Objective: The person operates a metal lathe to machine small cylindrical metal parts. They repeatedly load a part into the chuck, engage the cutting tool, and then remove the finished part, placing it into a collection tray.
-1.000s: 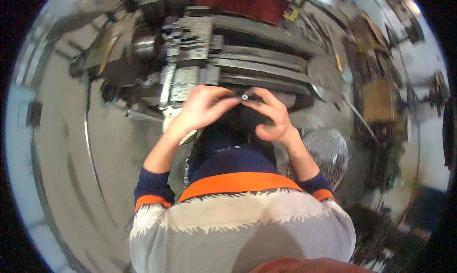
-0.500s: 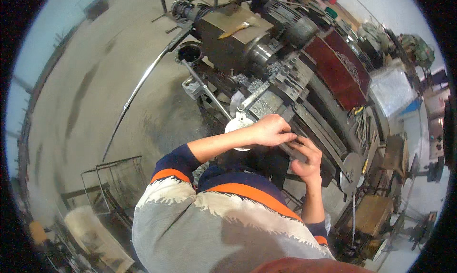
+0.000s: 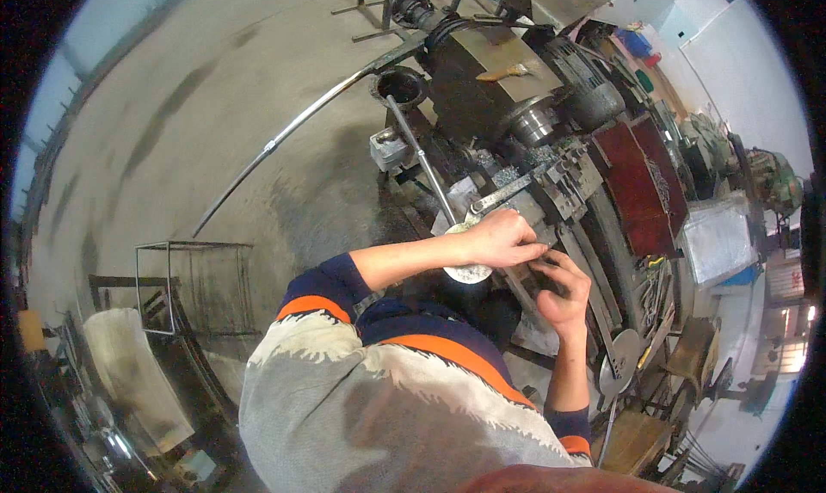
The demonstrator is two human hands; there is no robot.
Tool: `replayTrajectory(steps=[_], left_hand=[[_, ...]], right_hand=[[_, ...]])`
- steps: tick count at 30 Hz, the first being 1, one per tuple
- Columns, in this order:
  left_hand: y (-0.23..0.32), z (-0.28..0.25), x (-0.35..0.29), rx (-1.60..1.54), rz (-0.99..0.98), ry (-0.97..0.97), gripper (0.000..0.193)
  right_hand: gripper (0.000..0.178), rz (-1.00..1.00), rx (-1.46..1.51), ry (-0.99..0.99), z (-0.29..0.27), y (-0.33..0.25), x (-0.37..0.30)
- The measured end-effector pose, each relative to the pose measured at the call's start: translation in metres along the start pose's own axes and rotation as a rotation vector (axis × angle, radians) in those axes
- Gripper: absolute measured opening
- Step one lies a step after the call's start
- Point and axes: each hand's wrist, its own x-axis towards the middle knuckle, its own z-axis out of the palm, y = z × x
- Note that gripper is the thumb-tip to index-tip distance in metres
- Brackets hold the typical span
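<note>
My left hand is closed, thumb and fingers pinched together in front of the metal lathe. Whatever it may hold is too small or hidden to make out. My right hand has its fingers half bent and its thumb held apart. Its fingertips meet those of my left hand above the lathe's bed. Under my left wrist a pale round disc partly shows. Close beyond that hand lies a flat metal bar with a handle-like shape.
On the lathe's headstock rests a brush. A shiny chuck sits below it. Long metal rods reach out at the left. Dark red panels stand behind the bed, with a handwheel at the right and a wire frame at far left.
The whole view has turned, so the lathe appears further right and lower. My two hands stay together at the fingertips, with little change in pose.
</note>
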Motion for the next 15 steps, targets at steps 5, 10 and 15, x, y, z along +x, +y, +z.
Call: replayTrajectory(steps=[5, 10, 15], left_hand=[[-0.011, -0.008, -0.002, 0.043, 0.032, -0.02, 0.033], [-0.024, -0.076, -0.012, 0.422, -0.107, -0.18, 0.027], [-0.055, -0.184, -0.049, 0.609, -0.39, 0.24, 0.028]], right_hand=[[0.04, -0.004, -0.019, -0.069, 0.003, 0.003, 0.01], [0.033, -0.096, -0.185, -0.128, -0.004, 0.004, 0.03], [0.039, -0.242, -0.237, 0.005, -0.025, 0.027, 0.075]])
